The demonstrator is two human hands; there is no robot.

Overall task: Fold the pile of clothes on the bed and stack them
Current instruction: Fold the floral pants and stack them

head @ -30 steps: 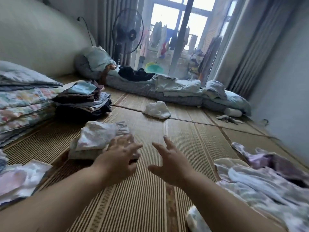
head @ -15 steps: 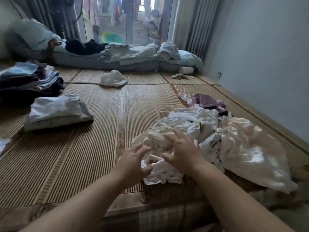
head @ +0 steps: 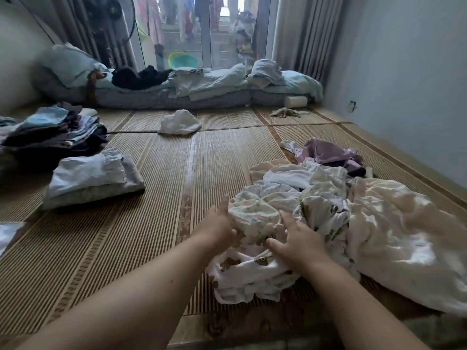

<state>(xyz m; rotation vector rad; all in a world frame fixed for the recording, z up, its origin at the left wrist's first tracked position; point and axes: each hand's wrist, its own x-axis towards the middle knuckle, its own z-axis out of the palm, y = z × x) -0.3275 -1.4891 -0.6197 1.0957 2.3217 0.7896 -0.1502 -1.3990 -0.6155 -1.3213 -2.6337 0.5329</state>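
A loose pile of pale clothes (head: 328, 198) lies on the bamboo mat (head: 151, 236) at the right. At its near left edge is a white printed garment (head: 255, 218) with small green and brown marks. My left hand (head: 219, 228) grips that garment's left side, thumb up. My right hand (head: 298, 243) presses on its right side with fingers spread over the cloth. A small folded pale stack (head: 93, 178) sits to the left, and a taller stack of folded dark and blue clothes (head: 55, 132) lies behind it.
A crumpled white piece (head: 179, 122) lies mid-mat. A purple garment (head: 328, 154) sits behind the pile. Bedding and pillows (head: 202, 87) line the far edge before the balcony door. A wall (head: 404, 84) runs along the right. A cloth corner (head: 10, 233) shows at the left edge.
My view swung from the folded stacks on the left to the loose pile on the right. Both hands came down onto the printed garment, and the left hand closed on it.
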